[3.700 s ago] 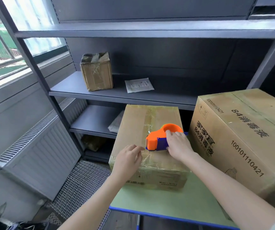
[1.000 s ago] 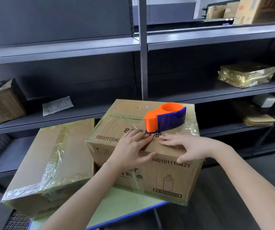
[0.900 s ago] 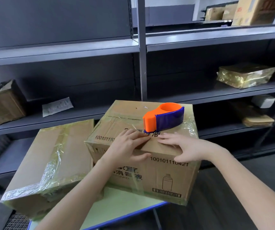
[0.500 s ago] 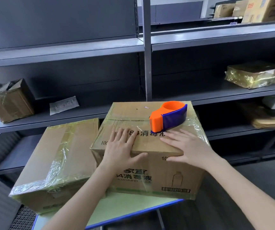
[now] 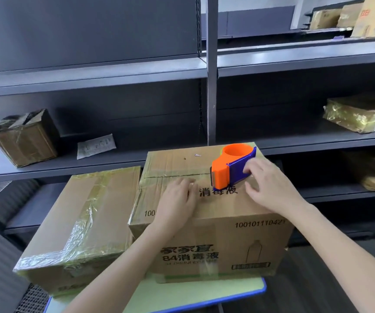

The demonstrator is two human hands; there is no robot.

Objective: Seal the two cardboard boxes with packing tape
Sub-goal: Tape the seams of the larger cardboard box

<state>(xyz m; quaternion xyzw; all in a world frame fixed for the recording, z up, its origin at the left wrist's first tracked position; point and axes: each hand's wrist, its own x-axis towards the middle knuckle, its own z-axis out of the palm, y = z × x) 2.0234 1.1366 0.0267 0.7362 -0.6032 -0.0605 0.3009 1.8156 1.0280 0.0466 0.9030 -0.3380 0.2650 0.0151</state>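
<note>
Two cardboard boxes stand side by side on a green table (image 5: 182,294). The left box (image 5: 80,222) is plain, with shiny clear tape across its top and front edge. The larger right box (image 5: 204,245) has black print, and its top seam shows glossy tape. An orange and blue tape dispenser (image 5: 225,168) sits on the right box's top. My left hand (image 5: 177,199) lies flat on that top, left of the dispenser, fingers spread. My right hand (image 5: 270,188) reaches the dispenser's blue side with curled fingertips, the thumb apart over the box top.
Grey metal shelving (image 5: 211,86) runs behind the table. On it sit a small worn box (image 5: 26,138) at the left, a paper slip (image 5: 96,146), and a foil-wrapped parcel (image 5: 360,114) at the right. More boxes (image 5: 349,16) stand at the top right.
My right hand has lifted off the box top and moved up to the dispenser's blue side. My left hand stays flat on the box. Earlier, the dispenser was on the left box.
</note>
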